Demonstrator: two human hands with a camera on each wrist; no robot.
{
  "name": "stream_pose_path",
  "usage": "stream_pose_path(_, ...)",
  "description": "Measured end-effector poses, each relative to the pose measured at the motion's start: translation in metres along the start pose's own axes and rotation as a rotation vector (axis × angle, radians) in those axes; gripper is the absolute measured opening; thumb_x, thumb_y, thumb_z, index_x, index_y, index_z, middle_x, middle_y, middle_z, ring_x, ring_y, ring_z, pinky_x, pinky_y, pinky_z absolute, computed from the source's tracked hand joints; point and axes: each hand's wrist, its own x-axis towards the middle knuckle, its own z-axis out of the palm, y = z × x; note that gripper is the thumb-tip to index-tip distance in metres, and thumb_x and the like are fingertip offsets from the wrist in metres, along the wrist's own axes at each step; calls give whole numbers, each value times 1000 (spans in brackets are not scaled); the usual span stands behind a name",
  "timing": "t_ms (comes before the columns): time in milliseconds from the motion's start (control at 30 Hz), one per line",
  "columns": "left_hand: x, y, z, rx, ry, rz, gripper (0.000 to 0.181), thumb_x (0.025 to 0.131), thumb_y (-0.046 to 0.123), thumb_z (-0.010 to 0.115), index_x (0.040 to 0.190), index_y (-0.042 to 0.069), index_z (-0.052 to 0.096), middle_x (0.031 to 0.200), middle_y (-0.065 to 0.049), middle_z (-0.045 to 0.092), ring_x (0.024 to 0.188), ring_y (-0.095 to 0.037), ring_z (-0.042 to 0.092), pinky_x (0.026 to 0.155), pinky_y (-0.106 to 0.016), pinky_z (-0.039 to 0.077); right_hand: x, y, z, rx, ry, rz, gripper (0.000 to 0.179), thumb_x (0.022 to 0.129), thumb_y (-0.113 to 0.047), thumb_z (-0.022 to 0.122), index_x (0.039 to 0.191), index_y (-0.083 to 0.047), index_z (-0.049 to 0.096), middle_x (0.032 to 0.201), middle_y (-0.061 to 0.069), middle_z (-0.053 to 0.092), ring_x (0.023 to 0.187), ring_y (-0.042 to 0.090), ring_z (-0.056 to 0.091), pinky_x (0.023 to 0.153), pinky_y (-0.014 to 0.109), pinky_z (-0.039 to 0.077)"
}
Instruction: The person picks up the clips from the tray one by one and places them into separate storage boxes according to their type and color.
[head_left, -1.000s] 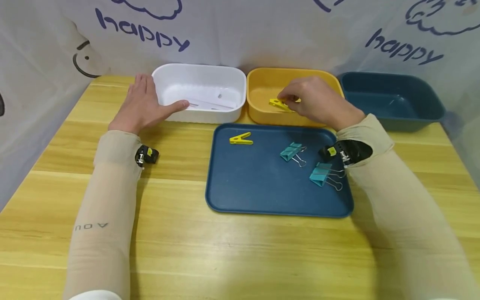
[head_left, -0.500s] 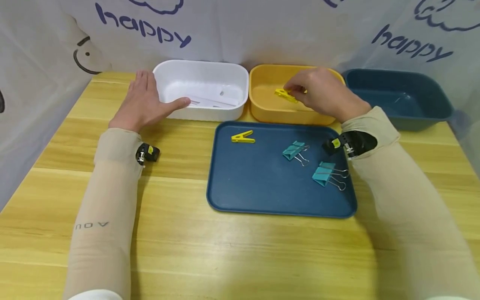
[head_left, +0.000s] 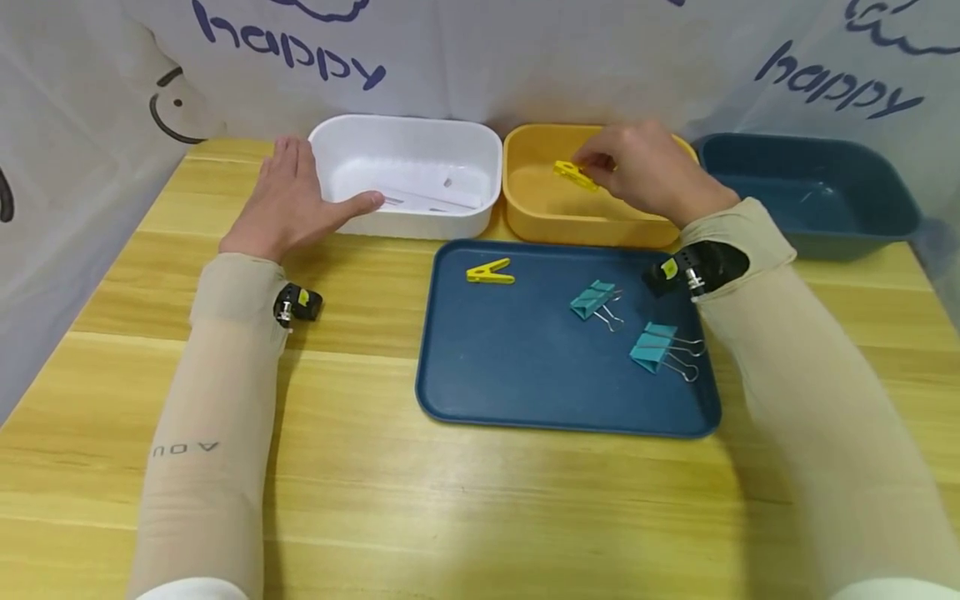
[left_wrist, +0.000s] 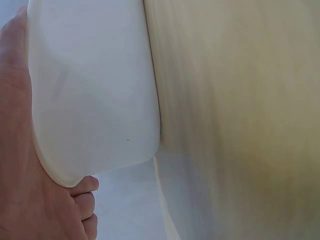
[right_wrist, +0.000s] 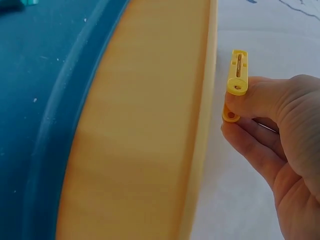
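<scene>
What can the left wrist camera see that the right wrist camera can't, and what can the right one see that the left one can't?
Only the left wrist view shows the left hand resting against the white bin, and the wooden table.

Only the right wrist view shows the right hand pinching a yellow clothespin, the yellow bin and the blue tray. A bit of something teal peeks into the corner, too cut off to tell.

Both show a hand, the outside of a bin, and what looks like pale cloth.
</scene>
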Motion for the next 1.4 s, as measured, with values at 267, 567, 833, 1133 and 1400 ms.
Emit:
stream_pose_path(267,0,2,-2,-3,3,7,133,85,90,42,162,-1,-17,172,-22,-18,161,-39,-20,135,-54,-10,9,8,4,12,-30,49,31,103,-9,61,132,-2,70,129,21,71,113,37,64,107,52,57)
stream_pose_path(567,2,4,-2,-6,5,9,134,84,91,42,162,-1,-16,173,-22,-17,161,-38,-20,135,-53,-9,13,20,9,38,-27,61,29,102,-7,61,129,-1,71,126,22,72,110,36,64,104,52,58)
stream_pose_path(833,4,2,1,-3,-1,3,135,83,92,41,162,-1,-17,172,-21,-19,161,-37,-21,135,-53,-9,14,31,16,79,-65,125,30,102,-7,63,129,0,71,126,21,71,111,36,63,106,51,57)
stream_pose_path(1133,4,3,1,-1,16,9,134,83,91,43,163,0,-16,173,-20,-17,162,-35,-19,136,-52,-8,17,39,22,100,-103,169,29,102,-9,63,129,-2,72,127,20,71,113,36,59,107,51,55)
stream_pose_path(1400,2,2,1,-11,22,5,133,83,91,43,163,2,-16,173,-18,-17,162,-34,-20,136,-51,-8,20,42,25,76,-135,170,29,103,-11,62,128,-2,72,127,20,71,114,36,59,108,52,53)
